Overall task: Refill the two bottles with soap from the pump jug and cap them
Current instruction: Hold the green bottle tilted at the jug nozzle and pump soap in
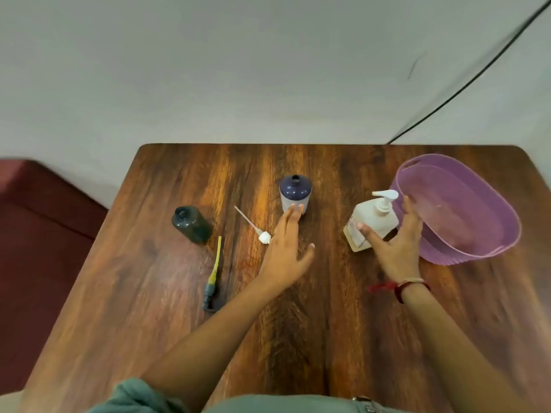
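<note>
Head view: a brown wood-grain desk (322, 293) with a square white pump jug (371, 223) of pale soap standing on it, which serves as the landmark below.
Progress: early. Both bottles stand with open necks and both caps lie loose, so filling and capping appear still to be done. Fill levels cannot be read.
Bottle one: a round navy-topped bottle (295, 193) with a pale body, upright, near the jug on its left and a little farther from the person.
Bottle two: a round dark green bottle (192, 224), upright, well apart from the jug, beyond the first bottle on the same side.
Caps: a white pump cap (264, 236) with a long dip tube lies between the two bottles. A dark pump cap (210, 293) with a yellow tube lies left of the jug and nearer the person.
Left hand (286, 248): released, fingers straight, tips at the foot of the navy-topped bottle, holding nothing.
Right hand (396, 245): spread wide about the jug, thumb across its label face, fingers past its right side, not closed on it. Whether it touches cannot be told.
Other: an oval purple basket (507, 222) of ribbed plastic stands just right of the jug.
</note>
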